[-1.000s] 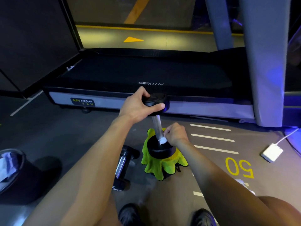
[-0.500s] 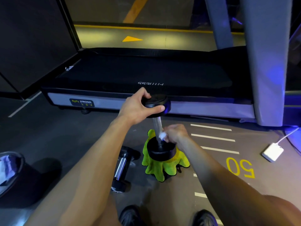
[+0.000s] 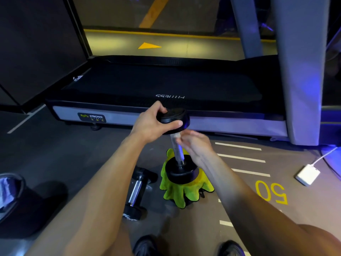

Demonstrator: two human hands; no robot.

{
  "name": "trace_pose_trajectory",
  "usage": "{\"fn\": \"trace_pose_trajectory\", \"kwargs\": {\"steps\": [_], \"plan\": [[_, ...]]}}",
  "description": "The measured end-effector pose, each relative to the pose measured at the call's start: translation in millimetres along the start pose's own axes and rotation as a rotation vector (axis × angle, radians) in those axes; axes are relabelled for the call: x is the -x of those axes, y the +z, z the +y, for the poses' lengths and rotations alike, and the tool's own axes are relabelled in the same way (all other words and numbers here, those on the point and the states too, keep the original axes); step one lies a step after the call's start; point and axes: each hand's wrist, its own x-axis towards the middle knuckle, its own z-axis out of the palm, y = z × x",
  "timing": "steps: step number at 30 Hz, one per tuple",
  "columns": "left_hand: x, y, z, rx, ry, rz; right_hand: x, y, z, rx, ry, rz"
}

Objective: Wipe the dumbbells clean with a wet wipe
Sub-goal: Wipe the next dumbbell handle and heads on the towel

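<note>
I see open floor (image 3: pixel 88 163) left of the upright dumbbell (image 3: pixel 180 159). A second dumbbell (image 3: pixel 136 191) lies just beside its cloth (image 3: pixel 184 193); the treadmill (image 3: pixel 166 89) blocks behind, a bin (image 3: pixel 11 193) far left, a charger (image 3: pixel 307 174) right.

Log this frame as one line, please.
left hand grips upright dumbbell top | right hand blurred at handle | second dumbbell on floor

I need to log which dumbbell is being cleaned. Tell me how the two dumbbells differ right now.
The held dumbbell stands on end on the green cloth; the floor dumbbell lies on its side on the bare floor beside the cloth. The left hand grips the held one's top head and the right hand is at its bar, blurred; nothing touches the floor one. Both have black heads and a shiny metal bar.
</note>
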Motion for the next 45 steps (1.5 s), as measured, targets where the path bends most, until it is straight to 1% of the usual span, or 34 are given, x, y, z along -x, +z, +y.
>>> {"fn": "trace_pose_trajectory", "kwargs": {"steps": [2, 4, 5, 6, 8, 10, 13, 15, 17, 18, 20, 22, 23, 24, 25, 26, 29, 30, 31, 32, 35, 36, 38, 40, 42, 45], "plan": [[0, 1, 1, -0.011, 0.009, 0.002, -1, 8, -2, 0.013, -0.068, -0.037], [1, 1, 2, -0.013, 0.001, 0.001, -2, -1, 7, 0.177, -0.058, -0.025], [0, 1, 1, -0.009, -0.003, 0.003, -4, -10, 11, 0.313, -0.042, -0.001], [0, 1, 0, -0.002, -0.009, -0.001, -9, -19, 17, 0.509, -0.042, 0.027], [-1, 1, -1, 0.009, -0.015, -0.013, -14, -33, 22, 0.961, -0.079, 0.025], [-1, 2, 0, 0.002, -0.014, -0.030, -15, -36, 23, 1.203, -0.106, -0.022], [0, 3, 4, 0.003, 0.007, -0.059, -16, -33, 23, 1.410, -0.135, -0.064], [1, 3, 5, 0.008, 0.022, -0.068, -17, -31, 23, 1.445, -0.127, -0.088], [3, 1, 7, 0.009, 0.029, -0.072, -17, -29, 19, 1.359, -0.086, -0.117], [4, 1, 7, 0.010, 0.028, -0.067, -18, -29, 16, 1.238, -0.061, -0.127], [4, 0, 5, 0.016, 0.022, -0.057, -14, -25, 7, 0.862, -0.015, -0.128], [3, -1, 2, 0.028, 0.013, -0.059, -10, -17, -3, 0.462, 0.000, -0.165], [3, -1, 2, 0.034, 0.010, -0.059, -9, -14, -6, 0.322, 0.004, -0.180], [2, -2, 1, 0.038, 0.007, -0.057, -9, -11, -7, 0.242, 0.006, -0.196], [2, -2, 0, 0.042, 0.005, -0.056, -9, -10, -6, 0.242, 0.008, -0.204], [1, -2, -1, 0.047, 0.001, -0.054, -8, -11, -1, 0.295, 0.015, -0.187], [1, -3, -3, 0.068, -0.012, -0.041, -1, -21, 18, 0.637, 0.096, -0.087], [2, -2, -3, 0.077, -0.011, -0.046, -1, -23, 19, 0.684, 0.104, -0.065], [2, -2, -3, 0.086, -0.007, -0.055, -2, -21, 16, 0.665, 0.082, -0.071], [2, -2, -3, 0.092, -0.004, -0.064, -3, -16, 10, 0.574, 0.041, -0.100], [2, -3, -3, 0.085, 0.011, -0.064, -6, -1, -14, 0.137, -0.003, -0.204], [2, -3, -4, 0.082, 0.016, -0.062, -4, 0, -14, 0.055, 0.015, -0.228], [1, -3, -4, 0.081, 0.021, -0.068, 2, -9, -2, 0.081, 0.080, -0.215], [2, -3, -4, 0.079, 0.023, -0.071, 9, -16, 10, 0.223, 0.111, -0.163], [2, -2, -4, 0.078, 0.025, -0.063, 5, -14, 10, 0.298, 0.057, -0.116], [1, 0, -4, 0.075, 0.039, -0.052, 0, 3, -2, 0.272, -0.091, -0.042]]}}
